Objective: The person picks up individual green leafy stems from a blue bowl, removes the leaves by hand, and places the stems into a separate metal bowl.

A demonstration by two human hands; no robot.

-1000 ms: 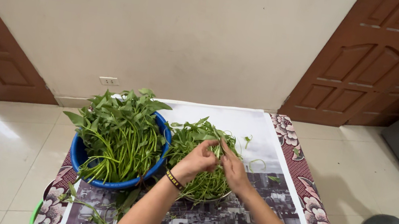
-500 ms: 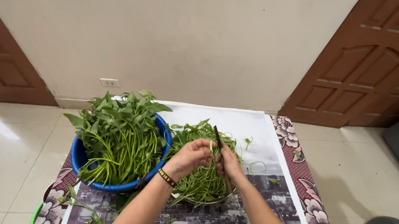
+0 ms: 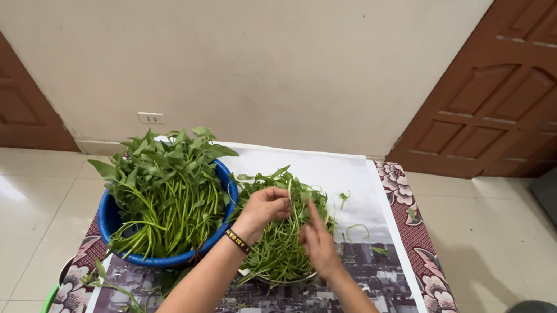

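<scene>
Blue basin of leafy stalks close left of the hands; open printed sheet right.

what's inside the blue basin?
The blue basin is heaped with long-stemmed leafy greens that spill over its rim. They cover its bottom, so anything beneath them is hidden.

Both hands amid split green stems beside leafy blue basin

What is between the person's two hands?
In the head view, thin green stems of the split greens stretch between the left hand and right hand, above the heaped metal bowl.
</scene>
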